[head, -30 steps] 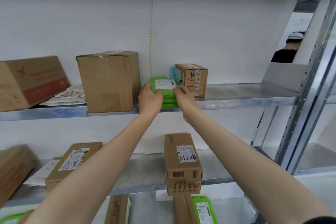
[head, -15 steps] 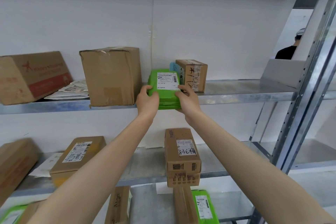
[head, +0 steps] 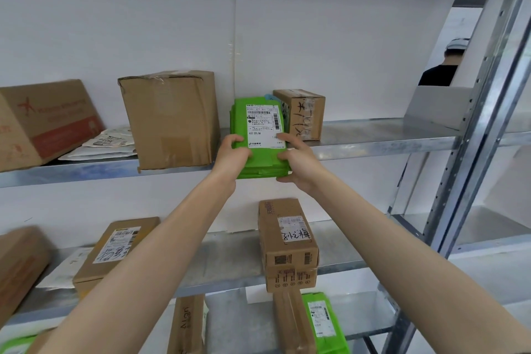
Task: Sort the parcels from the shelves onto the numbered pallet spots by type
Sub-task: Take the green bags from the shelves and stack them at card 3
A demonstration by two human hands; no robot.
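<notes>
A stack of green mailer parcels (head: 260,162) with a white shipping label on top hangs tilted over the front edge of the upper metal shelf (head: 373,146). My left hand (head: 231,154) grips its left edge and my right hand (head: 296,159) grips its right edge and underside. The stack's far end still rests at shelf level, between a tall cardboard box (head: 171,121) and a small taped box (head: 303,113).
The upper shelf also holds a red-printed carton (head: 43,121) and flat white mailers (head: 106,144). The shelf below carries stacked brown boxes (head: 287,244) and a labelled flat box (head: 117,247). A steel upright (head: 471,138) stands at right, with a person (head: 445,66) behind it.
Both hands have drawn the green stack forward off the shelf and tipped its label toward me; the stack now overhangs the shelf edge more.
</notes>
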